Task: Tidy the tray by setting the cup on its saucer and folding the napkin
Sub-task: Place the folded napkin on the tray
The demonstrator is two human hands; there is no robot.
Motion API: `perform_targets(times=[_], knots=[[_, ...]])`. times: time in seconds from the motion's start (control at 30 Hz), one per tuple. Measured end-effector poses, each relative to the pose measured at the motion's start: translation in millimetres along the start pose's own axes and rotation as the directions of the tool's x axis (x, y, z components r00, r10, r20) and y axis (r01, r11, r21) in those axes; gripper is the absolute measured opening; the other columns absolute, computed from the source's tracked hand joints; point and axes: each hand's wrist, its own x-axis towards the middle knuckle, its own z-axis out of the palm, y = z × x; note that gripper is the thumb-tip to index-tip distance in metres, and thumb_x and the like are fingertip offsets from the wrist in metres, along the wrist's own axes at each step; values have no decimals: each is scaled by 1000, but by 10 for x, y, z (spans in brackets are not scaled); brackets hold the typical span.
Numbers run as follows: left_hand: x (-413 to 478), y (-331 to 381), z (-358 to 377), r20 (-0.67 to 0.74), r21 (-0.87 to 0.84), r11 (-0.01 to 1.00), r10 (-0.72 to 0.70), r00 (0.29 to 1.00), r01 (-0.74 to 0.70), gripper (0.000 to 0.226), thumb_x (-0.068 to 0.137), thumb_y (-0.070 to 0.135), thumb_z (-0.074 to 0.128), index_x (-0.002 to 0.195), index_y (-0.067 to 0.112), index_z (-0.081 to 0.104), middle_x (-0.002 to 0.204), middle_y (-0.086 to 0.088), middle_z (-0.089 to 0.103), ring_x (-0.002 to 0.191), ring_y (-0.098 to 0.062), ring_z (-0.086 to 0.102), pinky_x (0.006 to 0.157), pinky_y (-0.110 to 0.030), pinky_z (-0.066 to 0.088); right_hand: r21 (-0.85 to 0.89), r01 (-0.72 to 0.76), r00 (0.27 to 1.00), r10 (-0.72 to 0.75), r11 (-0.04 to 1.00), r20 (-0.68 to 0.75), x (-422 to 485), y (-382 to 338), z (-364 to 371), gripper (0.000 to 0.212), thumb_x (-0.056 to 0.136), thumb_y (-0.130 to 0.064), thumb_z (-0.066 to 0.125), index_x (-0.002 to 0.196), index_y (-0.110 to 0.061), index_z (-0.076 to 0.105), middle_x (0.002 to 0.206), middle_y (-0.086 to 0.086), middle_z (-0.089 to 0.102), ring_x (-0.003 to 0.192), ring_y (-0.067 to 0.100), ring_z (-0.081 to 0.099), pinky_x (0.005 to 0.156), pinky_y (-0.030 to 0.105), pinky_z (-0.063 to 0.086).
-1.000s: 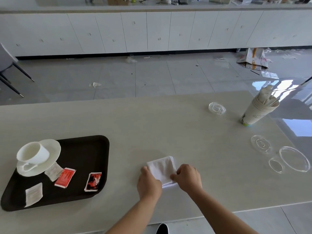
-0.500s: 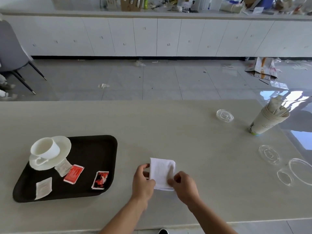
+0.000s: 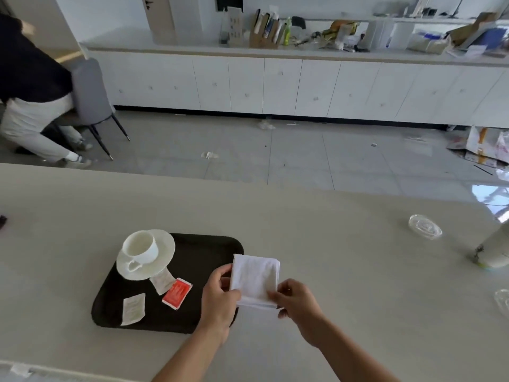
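Note:
A folded white napkin [image 3: 254, 279] is held up over the right edge of the black tray [image 3: 198, 252]. My left hand [image 3: 220, 299] pinches its near left corner and my right hand [image 3: 296, 301] pinches its near right corner. The white cup [image 3: 141, 248] stands on its white saucer [image 3: 162, 260] at the tray's far left corner, its handle toward me. A red packet [image 3: 177, 293] and two white packets [image 3: 133, 308] lie on the tray; my left hand covers the tray's near right part.
A clear plastic lid [image 3: 425, 226] and the base of a paper cup stack [image 3: 494, 250] sit on the beige table at the right. Another clear lid [image 3: 502, 299] shows at the right edge. A person sits on a grey chair [image 3: 91, 100] at far left.
Both hands have lifted the folded napkin off the table and carried it left to the tray's right edge. The view has swung left and up; one red packet is now hidden.

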Motion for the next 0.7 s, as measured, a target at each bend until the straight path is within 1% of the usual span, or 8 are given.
perform_targets(times=[0.1,0.23,0.3,0.37,0.43,0.53,0.6,0.7], knots=[[175,31,-235,-8,88,995,48,999,-47,56,73,-5,63,109,37,57,98,3,66,84,-18,67,62,-29,56,-140,57,996,-67,989,-67,98,-167,248,19,82,-22,70,78,-14,54,69,-3,57,58,12,54,50,22,50],[443,43,-511,17,358,911,211,977,-203,45,80,7,70,118,28,58,100,12,65,91,-5,62,68,-14,47,-265,96,978,-141,959,-155,227,-395,604,21,82,-24,71,78,-14,53,69,1,63,52,16,64,53,34,54],[600,41,-631,43,458,852,264,964,-254,42,82,11,70,121,21,59,103,10,65,92,-5,60,74,-17,46,-344,100,970,-168,934,-175,302,-485,761,21,82,-27,70,78,-16,52,72,4,67,57,20,67,57,38,54],[745,39,-730,93,549,781,297,950,-298,42,84,14,69,125,18,58,107,6,64,96,-7,57,78,-19,42,-425,97,961,-196,900,-195,385,-543,898,20,82,-29,69,78,-18,52,71,3,66,63,22,66,61,41,56],[890,25,-802,159,608,721,300,941,-333,43,87,18,67,129,17,56,113,3,63,101,-10,57,81,-17,38,-490,66,953,-200,869,-226,465,-576,1004,19,81,-31,68,77,-21,52,70,-2,64,64,19,63,61,38,54],[1088,-7,-865,235,674,649,263,936,-352,46,90,20,64,134,17,52,121,0,60,111,-14,57,86,-18,40,-528,-4,947,-166,849,-275,580,-578,1112,22,79,-35,69,76,-23,51,69,-7,61,65,15,59,57,32,48],[1194,-14,-868,259,696,622,250,933,-360,47,90,18,63,136,17,50,123,-2,59,113,-17,57,90,-22,42,-537,-44,945,-138,842,-295,654,-570,1164,23,78,-36,68,74,-23,49,68,-7,60,64,14,57,54,31,44],[1305,-34,-867,260,698,623,241,935,-354,48,90,13,62,136,17,50,121,-2,59,113,-18,56,92,-25,44,-523,-69,945,-113,849,-308,749,-570,1222,23,77,-34,66,71,-24,46,66,-6,59,60,11,54,51,28,39]])
